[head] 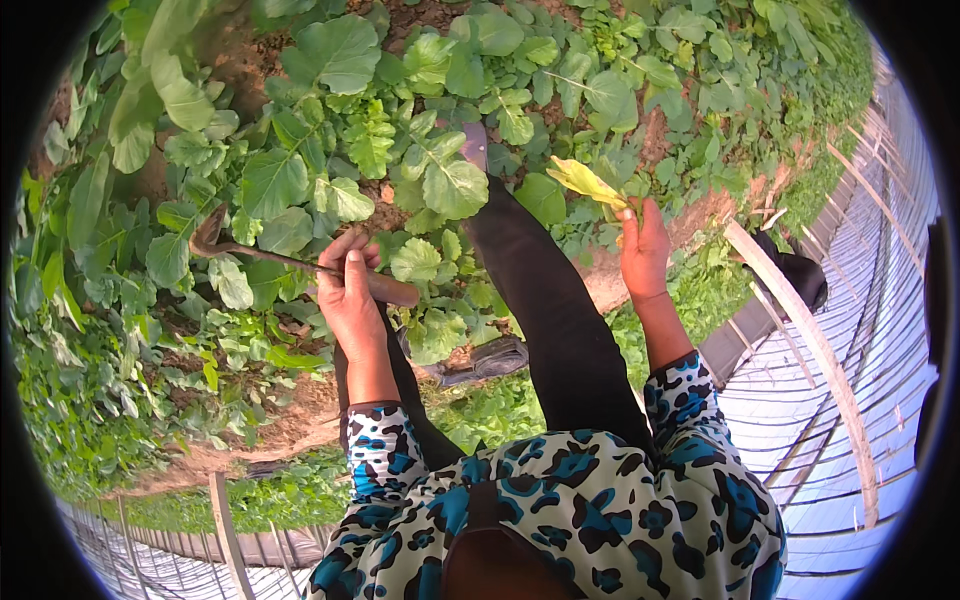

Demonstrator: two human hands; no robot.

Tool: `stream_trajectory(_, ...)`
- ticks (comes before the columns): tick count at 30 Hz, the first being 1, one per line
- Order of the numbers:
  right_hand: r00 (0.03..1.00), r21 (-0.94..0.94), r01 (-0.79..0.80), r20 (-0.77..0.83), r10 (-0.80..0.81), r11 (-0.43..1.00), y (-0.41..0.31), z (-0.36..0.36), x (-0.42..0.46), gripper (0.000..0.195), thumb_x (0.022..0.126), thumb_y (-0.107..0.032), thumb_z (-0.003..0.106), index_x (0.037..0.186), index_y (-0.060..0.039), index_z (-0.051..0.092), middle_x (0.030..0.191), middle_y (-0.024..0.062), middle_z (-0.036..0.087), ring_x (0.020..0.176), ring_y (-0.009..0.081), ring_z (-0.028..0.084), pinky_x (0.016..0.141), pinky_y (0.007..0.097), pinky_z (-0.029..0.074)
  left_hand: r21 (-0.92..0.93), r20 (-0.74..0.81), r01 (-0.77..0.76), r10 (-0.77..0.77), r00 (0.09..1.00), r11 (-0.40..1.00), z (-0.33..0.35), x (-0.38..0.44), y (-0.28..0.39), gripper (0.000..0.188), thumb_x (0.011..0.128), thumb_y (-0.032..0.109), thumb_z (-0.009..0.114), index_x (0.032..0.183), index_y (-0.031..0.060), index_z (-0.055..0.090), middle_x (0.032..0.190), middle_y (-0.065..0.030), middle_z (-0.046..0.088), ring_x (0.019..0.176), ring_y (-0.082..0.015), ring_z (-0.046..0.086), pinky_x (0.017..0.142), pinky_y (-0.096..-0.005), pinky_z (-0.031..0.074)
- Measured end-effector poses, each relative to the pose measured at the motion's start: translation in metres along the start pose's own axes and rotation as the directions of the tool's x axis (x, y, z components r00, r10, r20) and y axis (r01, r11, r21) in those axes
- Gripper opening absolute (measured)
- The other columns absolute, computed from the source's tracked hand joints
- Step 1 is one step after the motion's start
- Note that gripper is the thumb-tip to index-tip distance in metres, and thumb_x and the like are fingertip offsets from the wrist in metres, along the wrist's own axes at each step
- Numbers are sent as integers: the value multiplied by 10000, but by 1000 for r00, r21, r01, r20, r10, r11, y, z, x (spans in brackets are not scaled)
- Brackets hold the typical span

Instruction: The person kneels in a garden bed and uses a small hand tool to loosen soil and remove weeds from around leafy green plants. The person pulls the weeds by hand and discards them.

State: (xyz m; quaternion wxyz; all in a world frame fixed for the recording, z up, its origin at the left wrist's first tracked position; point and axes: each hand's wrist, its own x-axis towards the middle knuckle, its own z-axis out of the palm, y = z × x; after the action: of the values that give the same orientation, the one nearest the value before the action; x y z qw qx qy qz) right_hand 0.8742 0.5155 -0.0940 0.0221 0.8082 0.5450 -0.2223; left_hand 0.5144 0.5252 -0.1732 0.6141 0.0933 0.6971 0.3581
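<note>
My left hand [350,292] is closed around a small hand hoe [262,253] where its thin metal shank meets the wooden handle [395,289]. The hoe's rusty bent blade [207,231] points left, over the leafy plants. On the other side, my right hand [643,251] pinches a yellowed leaf [585,180] between thumb and fingers, with some greener leaf beside it. Broad-leaved green plants [454,184], which look like radish or a similar leafy crop, grow between and beyond both hands. My black-trousered leg [551,307] stretches forward among them; leaves partly cover the shoe [475,146].
Behind the hands, dark folded plastic [495,356] lies between my legs. A bare soil path [292,412] borders the bed. To the right, a slanting post [817,345] stands before the ribbed plastic greenhouse wall [780,442]. Another person [795,274] in dark clothing is bent low near that post.
</note>
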Motion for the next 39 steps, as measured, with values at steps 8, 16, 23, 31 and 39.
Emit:
stream_trajectory(8, 986, 379, -48, 166, -17, 924, -125, 6, 18, 189, 1023, -162, 472, 1106, -3, 530, 867, 83, 645, 740, 176, 563, 704, 306, 459, -183, -36, 65, -73, 997, 981, -18, -14, 13, 204, 991, 74, 529, 1176, 9, 581, 1093, -85, 634, 891, -136, 623, 828, -277, 511)
stream_trajectory(16, 795, 485, 233, 405, -452, 843, -262, 76, 1, 172, 989, -126, 504, 1093, 8, 535, 866, 133, 630, 752, 273, 634, 675, 366, 500, -540, 25, 84, -84, 996, 838, -60, -26, 20, 341, 1009, 78, 439, 1338, 13, 500, 1232, -135, 594, 1041, -188, 620, 880, -312, 520)
stream_trajectory(23, 571, 478, 552, 380, -728, 683, -338, 149, -63, 310, 932, -194, 558, 1204, -44, 560, 1105, 159, 540, 940, 378, 617, 751, 439, 522, -765, -77, -39, -31, 997, 643, -92, -30, 18, 587, 975, 83, 458, 1515, 27, 234, 1493, -147, 383, 1353, -239, 421, 1098, -357, 373)
stream_trajectory(31, 495, 377, 667, 421, -760, 643, -372, 162, -91, 364, 929, -153, 468, 1248, -38, 600, 1370, 188, 459, 1200, 366, 466, 1030, 452, 392, -878, 19, 59, -89, 996, 474, -123, -45, 8, 414, 1039, 245, 469, 1389, 27, 421, 1302, -89, 545, 1157, -178, 563, 991, -314, 463)
stream_trajectory(39, 495, 269, 710, 465, -734, 650, -392, 164, -104, 351, 913, -155, 488, 1215, -62, 640, 1404, 163, 460, 1237, 349, 446, 1059, 449, 342, -934, 4, 34, -86, 996, 356, -137, -50, 1, 385, 1036, 223, 485, 1366, 33, 432, 1274, -78, 562, 1140, -171, 573, 983, -319, 475)
